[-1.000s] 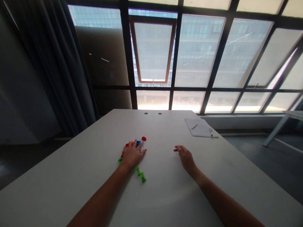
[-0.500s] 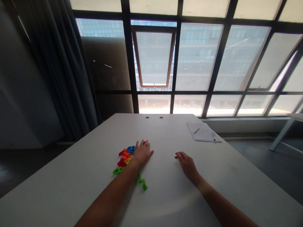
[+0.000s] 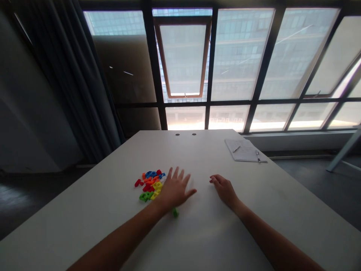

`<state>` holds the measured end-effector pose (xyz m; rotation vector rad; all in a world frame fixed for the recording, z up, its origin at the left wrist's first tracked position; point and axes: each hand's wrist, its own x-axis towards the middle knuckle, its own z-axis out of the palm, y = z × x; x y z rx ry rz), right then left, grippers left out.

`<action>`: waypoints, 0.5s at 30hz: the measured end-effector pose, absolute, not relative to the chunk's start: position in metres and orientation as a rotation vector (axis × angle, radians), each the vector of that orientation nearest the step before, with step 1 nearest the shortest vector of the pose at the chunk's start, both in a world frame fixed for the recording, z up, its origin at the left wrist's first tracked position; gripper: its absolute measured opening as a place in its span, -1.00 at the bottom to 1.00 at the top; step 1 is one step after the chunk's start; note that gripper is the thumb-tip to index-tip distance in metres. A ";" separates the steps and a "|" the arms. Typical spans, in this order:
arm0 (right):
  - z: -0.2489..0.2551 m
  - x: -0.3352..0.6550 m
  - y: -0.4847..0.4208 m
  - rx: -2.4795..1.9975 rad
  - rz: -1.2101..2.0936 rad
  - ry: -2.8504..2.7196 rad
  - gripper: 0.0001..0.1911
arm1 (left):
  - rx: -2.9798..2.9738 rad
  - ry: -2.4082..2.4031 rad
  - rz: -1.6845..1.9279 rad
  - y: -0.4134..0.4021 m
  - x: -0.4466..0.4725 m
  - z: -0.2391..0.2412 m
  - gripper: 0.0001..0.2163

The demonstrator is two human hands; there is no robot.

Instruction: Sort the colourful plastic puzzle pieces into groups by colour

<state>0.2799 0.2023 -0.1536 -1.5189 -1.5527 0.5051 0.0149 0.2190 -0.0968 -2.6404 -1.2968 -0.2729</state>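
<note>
My left hand (image 3: 176, 190) is open, palm down and fingers spread, low over the white table (image 3: 203, 233). Just left of it lies a loose pile of small coloured plastic pieces. Yellow pieces (image 3: 157, 186) are nearest the hand, with green pieces (image 3: 146, 196), red pieces (image 3: 148, 188), orange pieces (image 3: 152, 180) and blue pieces (image 3: 151, 174) around them. A separate green piece (image 3: 175, 212) shows beside my left wrist, partly hidden by it. My right hand (image 3: 224, 190) rests on the table to the right, fingers loosely curled closed, with nothing visible in them.
Paper sheets (image 3: 244, 151) with two pens lie at the table's far right. Two round cable holes (image 3: 177, 134) sit near the far edge. Beyond stand a large framed window (image 3: 184, 60) and a dark curtain (image 3: 76, 82).
My left hand has moved right, off the far part of the pile, and its fingers have spread. More coloured pieces show. My right hand stays nearly in place; the view has tilted down slightly.
</note>
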 end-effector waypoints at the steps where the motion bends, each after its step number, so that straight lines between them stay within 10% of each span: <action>1: -0.153 0.280 0.202 -1.520 0.505 -1.556 -0.53 | -2.712 -1.127 -0.299 0.205 0.015 -0.106 -0.28; 15: -0.153 0.278 0.203 -1.534 0.431 -1.641 -0.53 | -2.619 -1.330 -0.217 0.241 -0.036 -0.127 -0.42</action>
